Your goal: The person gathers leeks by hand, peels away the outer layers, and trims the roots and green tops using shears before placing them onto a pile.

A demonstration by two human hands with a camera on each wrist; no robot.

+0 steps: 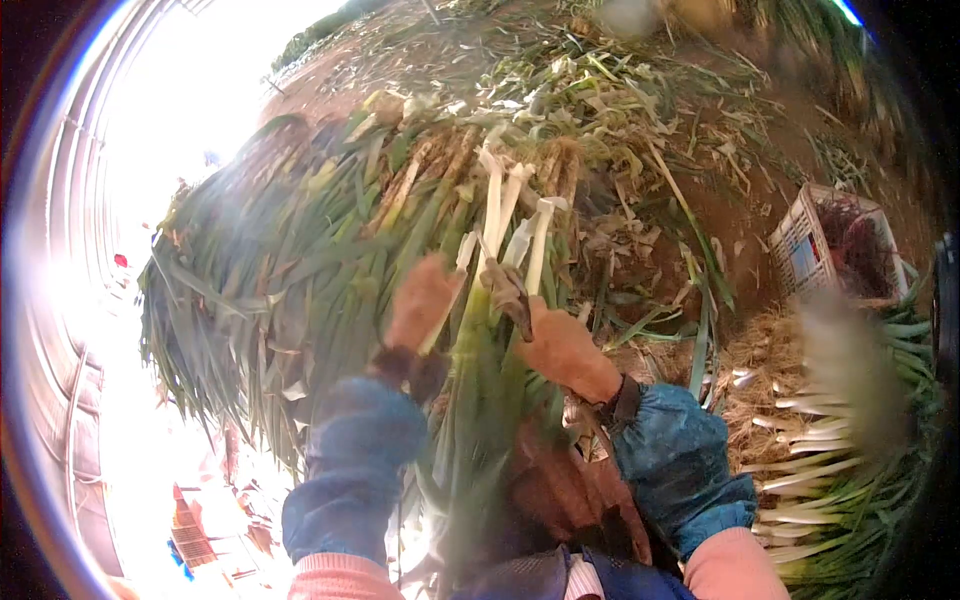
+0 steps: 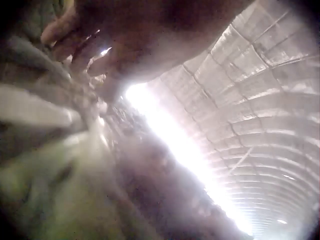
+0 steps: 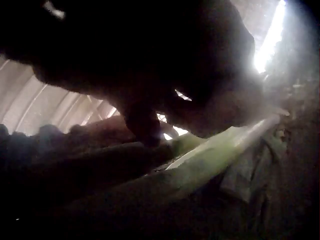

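Head view, centre of the frame: had several leeks [image 1: 492,210] upright between the hands, white shafts toward the top, green leaves trailing down toward the lap. At centre left, curled the left hand [image 1: 425,300] around one pale shaft, fingers closed and only partly readable through the blur. Just right of centre, bent the right hand [image 1: 568,350] onto neighbouring shafts; in the right wrist view, looked closed over a green-white stalk [image 3: 220,155], with chinks of light between dark fingers. Could not tell how firm either grip was, nor what to call the brownish strip [image 1: 508,295] beside the right fingertips.

Seemed, as a judgement, to be at the sorting or cleaning of shafts by hand, with the bunch loose and uneven at the white ends. Called next, by that reading, for a steady left hold low on the shafts and a light, close pinch on the right, so as not to bruise or snap the stalks.

Spread across the left half, a deep heap of leafy leeks [image 1: 290,250]; at lower right, laid in a row with white ends and roots inward, more leeks [image 1: 815,435]. Stood at upper right on bare soil [image 1: 745,215], a pale plastic crate [image 1: 800,250] with reddish-brown stuff inside; strewn along the top, stripped leaves [image 1: 620,100].
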